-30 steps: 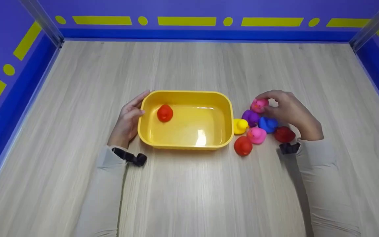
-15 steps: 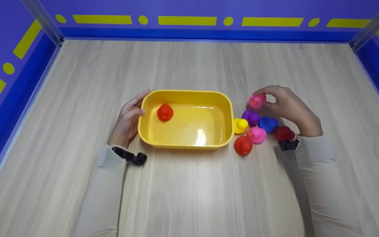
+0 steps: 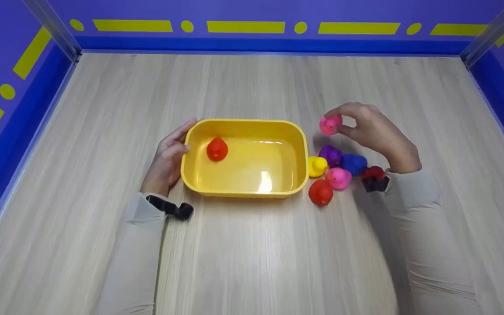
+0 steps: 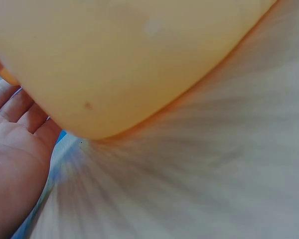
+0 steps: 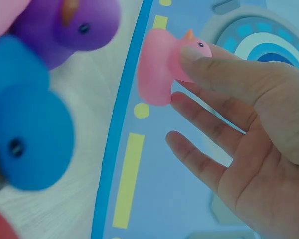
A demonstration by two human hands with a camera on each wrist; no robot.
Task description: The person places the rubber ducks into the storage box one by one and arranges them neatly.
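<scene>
In the head view, my left hand (image 3: 168,158) holds the left side of a yellow plastic tub (image 3: 245,194), thumb at the rim and fingers along the outer wall. One red rubber duck (image 3: 217,149) sits inside the tub at its left. My right hand (image 3: 376,133) pinches a pink rubber duck (image 3: 330,125) between thumb and fingers, raised off the table to the right of the tub. In the right wrist view, the thumb presses the pink duck's head while the lower fingers stay spread. The left wrist view shows the palm beside the tub's wall (image 4: 139,59).
Right of the tub lie several ducks: yellow (image 3: 318,166), purple (image 3: 330,155), blue (image 3: 354,164), pink (image 3: 338,178) and red (image 3: 320,192). Another red duck (image 3: 373,172) is partly hidden by the right wrist's black strap. Blue-purple panels (image 3: 252,43) border the wooden table (image 3: 252,253).
My right hand has lifted the pink duck from the cluster and carried it up, away from me and slightly left. The left hand and the tub keep their place.
</scene>
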